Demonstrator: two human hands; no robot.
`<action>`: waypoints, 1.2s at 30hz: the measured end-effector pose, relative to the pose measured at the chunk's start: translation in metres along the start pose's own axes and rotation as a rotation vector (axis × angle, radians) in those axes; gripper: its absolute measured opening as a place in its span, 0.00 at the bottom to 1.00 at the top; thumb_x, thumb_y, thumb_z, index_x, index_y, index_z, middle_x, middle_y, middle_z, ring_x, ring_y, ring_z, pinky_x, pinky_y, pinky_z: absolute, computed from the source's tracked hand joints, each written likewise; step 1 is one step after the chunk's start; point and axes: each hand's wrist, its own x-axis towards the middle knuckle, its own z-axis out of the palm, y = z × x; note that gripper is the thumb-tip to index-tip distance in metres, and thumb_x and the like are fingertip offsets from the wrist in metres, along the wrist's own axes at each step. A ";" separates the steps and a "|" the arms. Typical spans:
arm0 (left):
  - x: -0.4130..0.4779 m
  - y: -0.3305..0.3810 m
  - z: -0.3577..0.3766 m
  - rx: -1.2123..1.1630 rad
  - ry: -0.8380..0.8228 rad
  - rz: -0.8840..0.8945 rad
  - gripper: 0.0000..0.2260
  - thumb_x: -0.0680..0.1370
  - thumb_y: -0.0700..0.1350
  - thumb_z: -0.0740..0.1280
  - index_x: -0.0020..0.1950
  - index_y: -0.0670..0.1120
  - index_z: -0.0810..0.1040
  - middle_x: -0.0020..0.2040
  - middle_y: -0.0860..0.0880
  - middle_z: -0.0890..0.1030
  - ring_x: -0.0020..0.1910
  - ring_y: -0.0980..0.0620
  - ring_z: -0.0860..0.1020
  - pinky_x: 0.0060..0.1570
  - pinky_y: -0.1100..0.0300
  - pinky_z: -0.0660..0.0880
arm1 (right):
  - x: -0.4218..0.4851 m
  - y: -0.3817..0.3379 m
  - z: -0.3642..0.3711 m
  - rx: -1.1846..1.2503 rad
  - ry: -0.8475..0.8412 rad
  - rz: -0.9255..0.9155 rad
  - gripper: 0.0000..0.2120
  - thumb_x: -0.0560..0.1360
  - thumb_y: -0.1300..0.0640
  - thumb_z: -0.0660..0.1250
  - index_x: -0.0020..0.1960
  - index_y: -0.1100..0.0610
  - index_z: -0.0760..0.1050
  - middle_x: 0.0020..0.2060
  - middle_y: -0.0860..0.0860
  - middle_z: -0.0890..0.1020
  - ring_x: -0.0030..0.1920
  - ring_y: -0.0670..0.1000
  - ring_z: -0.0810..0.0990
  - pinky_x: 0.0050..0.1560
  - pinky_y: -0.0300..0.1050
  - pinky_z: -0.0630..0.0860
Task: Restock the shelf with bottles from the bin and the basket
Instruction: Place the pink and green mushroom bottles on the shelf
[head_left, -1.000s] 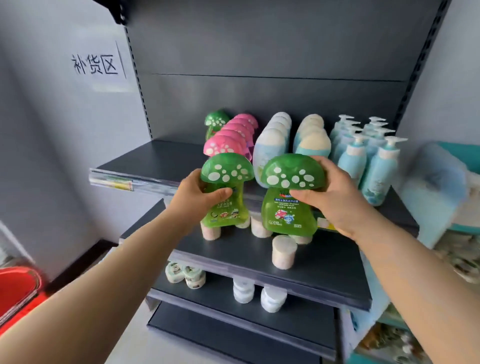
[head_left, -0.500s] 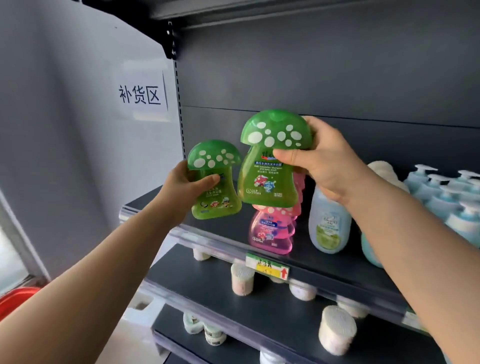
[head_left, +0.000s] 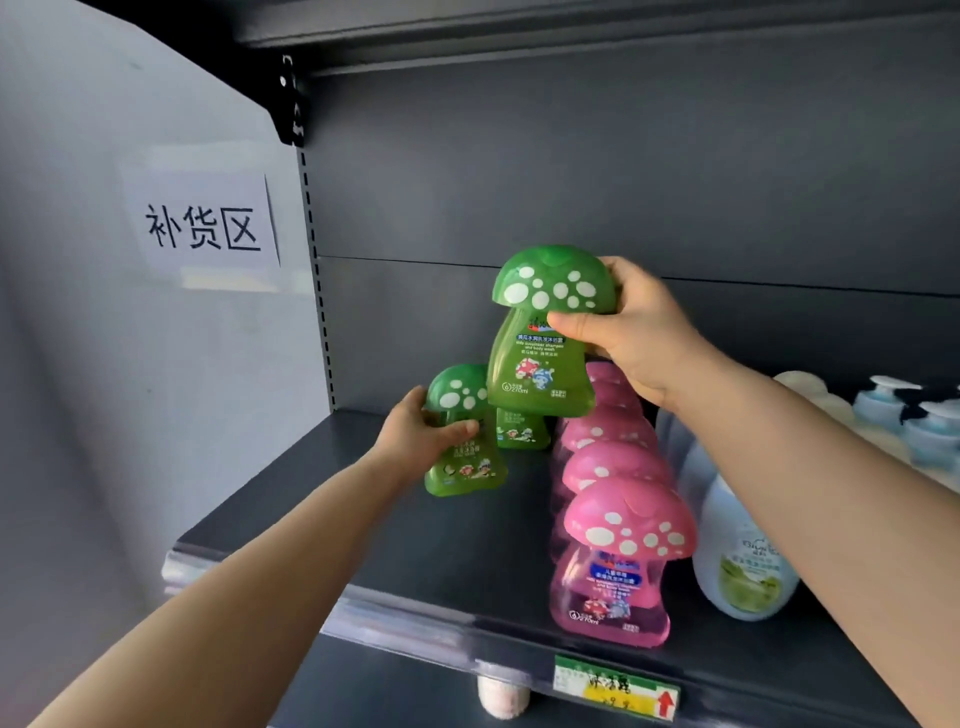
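My left hand (head_left: 415, 434) grips a green mushroom-shaped bottle (head_left: 460, 436) by its neck; the bottle's base rests on or just above the dark shelf (head_left: 322, 499). My right hand (head_left: 631, 332) holds a second green mushroom bottle (head_left: 540, 338) by its cap, raised above the shelf. Behind them a third green bottle (head_left: 522, 428) stands at the back. A row of pink mushroom bottles (head_left: 618, 551) runs front to back just to the right.
White bottles with green labels (head_left: 743, 566) and blue pump bottles (head_left: 930, 431) fill the shelf's right side. A paper sign (head_left: 202, 228) hangs on the left wall. A yellow-green price tag (head_left: 615, 688) sits on the shelf edge; a shelf overhangs above.
Both hands moved forward and deeper over the shelf. The left bottle has dropped to the shelf surface in front of the back green bottle; the right bottle stays raised.
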 end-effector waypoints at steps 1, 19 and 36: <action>0.014 -0.006 0.004 0.024 -0.036 0.006 0.38 0.53 0.59 0.79 0.60 0.50 0.73 0.52 0.49 0.83 0.50 0.49 0.82 0.54 0.47 0.79 | 0.006 0.001 0.000 -0.007 0.025 0.001 0.22 0.62 0.66 0.76 0.50 0.50 0.74 0.49 0.53 0.81 0.54 0.57 0.81 0.57 0.61 0.77; 0.092 -0.056 0.041 0.142 -0.460 0.170 0.27 0.66 0.47 0.79 0.61 0.48 0.73 0.53 0.51 0.82 0.53 0.53 0.80 0.58 0.52 0.76 | 0.018 0.031 0.010 -0.133 0.169 0.053 0.22 0.66 0.72 0.72 0.52 0.50 0.74 0.47 0.51 0.82 0.50 0.53 0.81 0.56 0.56 0.78; 0.025 0.010 0.006 -0.230 -0.503 0.356 0.25 0.68 0.48 0.74 0.63 0.46 0.72 0.57 0.47 0.81 0.55 0.51 0.81 0.54 0.55 0.78 | 0.017 0.043 0.031 -0.210 -0.017 0.162 0.21 0.67 0.69 0.73 0.54 0.51 0.73 0.49 0.51 0.81 0.51 0.52 0.81 0.56 0.56 0.78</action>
